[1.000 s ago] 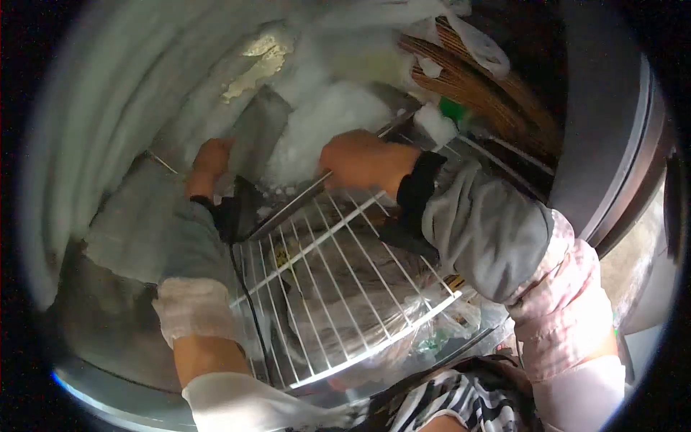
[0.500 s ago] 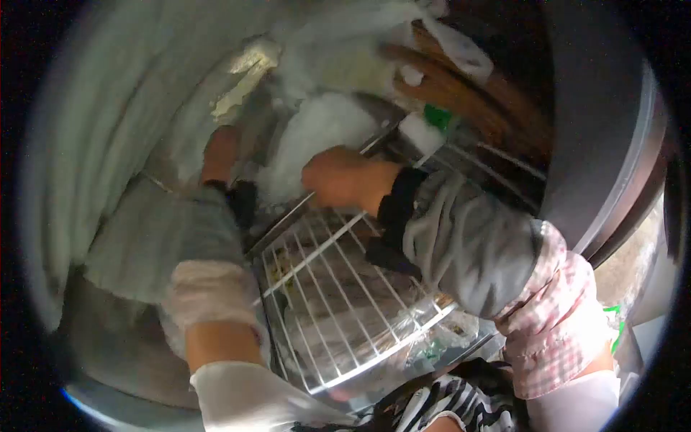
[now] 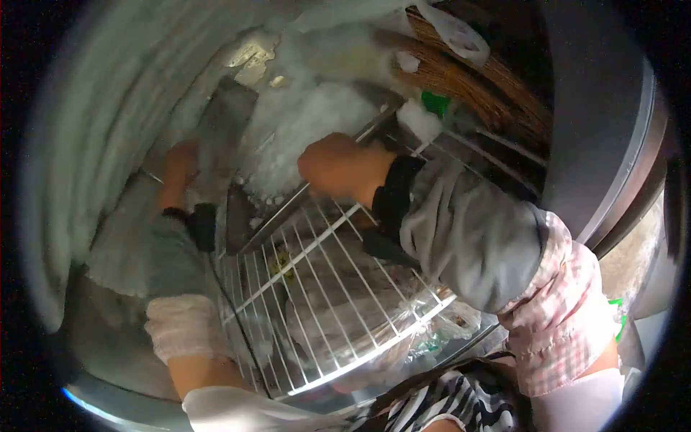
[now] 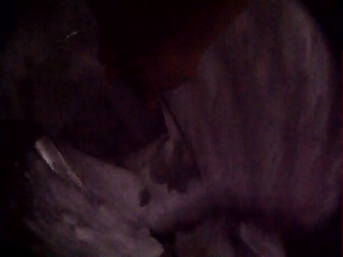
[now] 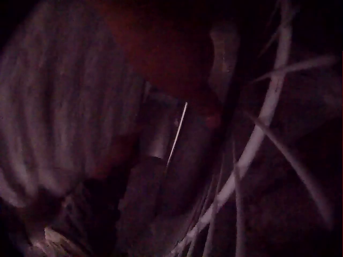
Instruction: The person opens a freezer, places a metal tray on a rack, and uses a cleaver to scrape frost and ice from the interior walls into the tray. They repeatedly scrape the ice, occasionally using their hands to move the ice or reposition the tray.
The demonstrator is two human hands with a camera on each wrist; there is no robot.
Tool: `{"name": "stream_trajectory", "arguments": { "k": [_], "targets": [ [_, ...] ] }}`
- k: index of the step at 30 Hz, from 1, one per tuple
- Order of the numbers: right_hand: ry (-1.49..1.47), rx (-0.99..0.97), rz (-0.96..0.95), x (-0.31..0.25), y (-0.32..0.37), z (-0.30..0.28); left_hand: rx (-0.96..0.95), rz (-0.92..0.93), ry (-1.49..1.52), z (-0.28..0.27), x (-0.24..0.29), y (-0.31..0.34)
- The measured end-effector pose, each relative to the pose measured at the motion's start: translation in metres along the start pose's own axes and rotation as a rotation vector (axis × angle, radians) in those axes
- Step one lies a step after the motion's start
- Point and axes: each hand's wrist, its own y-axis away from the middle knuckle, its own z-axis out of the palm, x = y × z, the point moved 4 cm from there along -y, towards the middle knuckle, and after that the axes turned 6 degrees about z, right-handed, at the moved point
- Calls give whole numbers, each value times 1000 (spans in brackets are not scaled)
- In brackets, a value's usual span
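My left hand (image 3: 180, 165), blurred, is at the frosted wall on the left. It grips a flat grey piece (image 3: 229, 115) whose exact kind does not show; the fingers are partly hidden. Beside that piece, loose white frost (image 3: 302, 122) lies heaped in a shallow tray. My right hand (image 3: 342, 167) holds the near rim of this tray (image 3: 277, 216), fingers curled over it. In the dark right wrist view the thumb (image 5: 209, 115) lies against a straight edge. A white wire rack (image 3: 324, 288) slopes below both hands.
Thick frost coats the curved wall (image 3: 122, 108) on the left. Brown ridged strips (image 3: 468, 79) and a green item (image 3: 435, 104) are at the back right. Plastic bags (image 3: 446, 327) lie under the rack. A thin black cable (image 3: 234, 309) trails from the left wrist.
My left hand swung forward and right, then back left toward me, with the flat grey piece shifting left. My right hand stays at the tray rim. The view has shifted slightly.
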Motion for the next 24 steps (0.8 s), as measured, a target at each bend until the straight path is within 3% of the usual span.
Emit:
{"name": "stream_trajectory", "arguments": {
  "k": [1, 3, 5, 9, 11, 15, 17, 18, 20, 22, 24],
  "targets": [
    [24, 10, 38, 1, -1, 2, -8, -44, -40, 39, -5, -37],
    [73, 33, 81, 6, -4, -1, 578, 21, 260, 14, 38, -76],
    [27, 14, 58, 7, 0, 4, -42, -41, 105, -45, 84, -101],
    [13, 21, -35, 11, -1, 11, -8, -152, 175, 0, 75, -95],
    [-19, -12, 2, 13, -5, 6, 83, 38, 45, -34, 73, -63],
    [-22, 77, -54, 9, -4, 3, 142, 103, -110, -24, 22, -13],
    [-21, 24, -32, 9, -5, 7, -73, -38, -165, -28, 10, -10],
    [-24, 30, -29, 8, -5, 7, -71, -33, -171, -52, 23, -16],
    [15, -119, -79, 10, -9, 15, -92, -207, 90, -98, 59, -46],
    [-10, -67, -11, 10, -7, 15, 626, 226, 10, -30, 49, -112],
    [-32, -30, 52, 16, -4, 8, 297, 250, -123, -1, 69, -149]
  ]
}}
